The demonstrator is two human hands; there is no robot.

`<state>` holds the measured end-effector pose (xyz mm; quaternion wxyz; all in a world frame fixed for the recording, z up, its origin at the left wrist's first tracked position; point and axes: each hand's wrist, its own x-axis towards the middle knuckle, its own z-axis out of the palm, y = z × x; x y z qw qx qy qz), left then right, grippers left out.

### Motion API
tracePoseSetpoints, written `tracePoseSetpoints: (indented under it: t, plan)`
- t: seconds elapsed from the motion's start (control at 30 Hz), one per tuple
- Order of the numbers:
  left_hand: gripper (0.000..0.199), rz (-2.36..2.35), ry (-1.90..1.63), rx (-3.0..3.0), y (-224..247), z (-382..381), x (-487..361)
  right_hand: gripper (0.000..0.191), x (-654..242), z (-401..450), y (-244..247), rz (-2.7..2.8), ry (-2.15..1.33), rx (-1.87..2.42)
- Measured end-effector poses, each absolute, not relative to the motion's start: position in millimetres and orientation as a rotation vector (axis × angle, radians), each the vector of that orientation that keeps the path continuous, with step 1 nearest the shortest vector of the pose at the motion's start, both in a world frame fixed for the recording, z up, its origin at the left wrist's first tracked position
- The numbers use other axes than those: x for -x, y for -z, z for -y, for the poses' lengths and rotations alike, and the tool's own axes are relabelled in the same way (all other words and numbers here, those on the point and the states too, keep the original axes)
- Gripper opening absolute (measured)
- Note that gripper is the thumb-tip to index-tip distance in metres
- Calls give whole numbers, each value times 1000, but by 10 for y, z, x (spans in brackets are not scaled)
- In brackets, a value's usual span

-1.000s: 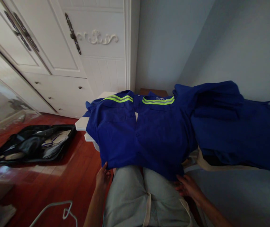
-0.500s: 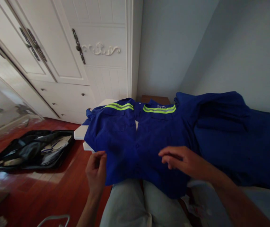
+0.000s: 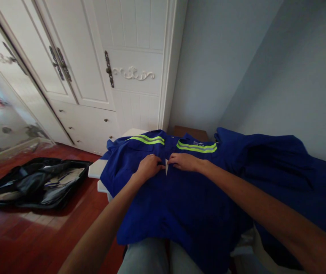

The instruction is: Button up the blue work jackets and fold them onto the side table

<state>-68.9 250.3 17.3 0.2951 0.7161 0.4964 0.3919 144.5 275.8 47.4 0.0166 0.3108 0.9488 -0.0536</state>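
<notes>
A blue jacket (image 3: pixel 151 201) with yellow-green and grey reflective strips lies spread in front of me, its lower part over my knees. At the left edge of its front opening, my left hand (image 3: pixel 151 166) pinches the cloth. Just across the narrow gap, my right hand (image 3: pixel 182 161) has its fingers closed on the other edge. A pale wedge shows through the opening between both hands. The collar is at the far end, with small white print near the right strip.
More blue cloth (image 3: pixel 288 171) lies at the right. White furniture (image 3: pixel 94 169) shows under the jacket's left side. An open black suitcase (image 3: pixel 62 203) with clothes rests on the red floor, near a white wardrobe (image 3: pixel 140 34). A brown box-like object (image 3: pixel 198 133) stands by the wall.
Both hands have moved forward and inward from above the jacket's lower part to its front opening, and have taken hold of the edges. The view has shifted slightly.
</notes>
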Motion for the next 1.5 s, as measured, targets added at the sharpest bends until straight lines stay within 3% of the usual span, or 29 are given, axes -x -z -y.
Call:
tracePoseSetpoints:
  t: [0.27,0.53,0.7,1.0,1.23,1.5]
  plan:
    - [19,-1283,-1056,-1833,-118,-2557,662,24,-1393,-2766,-496,-2874,37,-951]
    - [9,-1346,-942,-2081,-152,-2546,652,15,-1460,-2787,-505,-3083,157,-885]
    - [16,-1359,-840,-1997,-108,-2600,641,15,-1446,-2796,-401,-3201,186,-839]
    - [23,-1257,-1052,-1749,65,-2627,644,17,-1363,-2844,-288,-3308,362,-746]
    - [48,-1072,-904,-1788,17,-2575,769,20,-1347,-2866,-226,-3315,401,-701]
    - [47,-1196,-820,-2193,-245,-2297,705,23,-1351,-2968,-267,-3265,585,-567]
